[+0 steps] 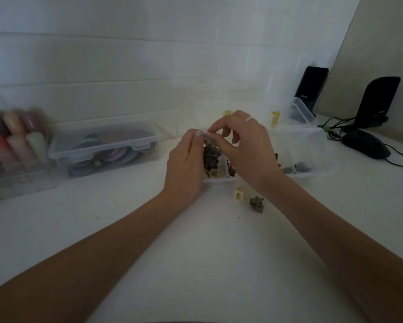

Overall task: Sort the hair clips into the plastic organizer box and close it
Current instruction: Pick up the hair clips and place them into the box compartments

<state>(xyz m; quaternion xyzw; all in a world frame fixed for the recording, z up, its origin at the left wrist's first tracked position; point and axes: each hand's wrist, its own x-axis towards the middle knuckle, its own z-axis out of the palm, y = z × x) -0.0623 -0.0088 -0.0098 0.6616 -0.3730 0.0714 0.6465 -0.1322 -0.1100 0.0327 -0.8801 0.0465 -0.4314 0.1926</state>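
Observation:
A clear plastic organizer box (311, 138) with dividers stands open on the white table, its lid raised against the wall. Dark hair clips lie in its front compartments. Above its left front compartment my left hand (186, 165) and my right hand (243, 145) both pinch the top of a small clear bag of dark hair clips (210, 157). Two loose clips lie on the table just in front of the box: a cream clip (239, 194) and a dark greenish clip (257, 204).
A closed clear box of coloured rolls (102, 148) sits to the left, with a rack of coloured pieces (14, 145) beyond it. Two black speakers (311, 87) (379, 101), a black mouse (366, 143) with cables and a small clear container (300, 113) stand at the right.

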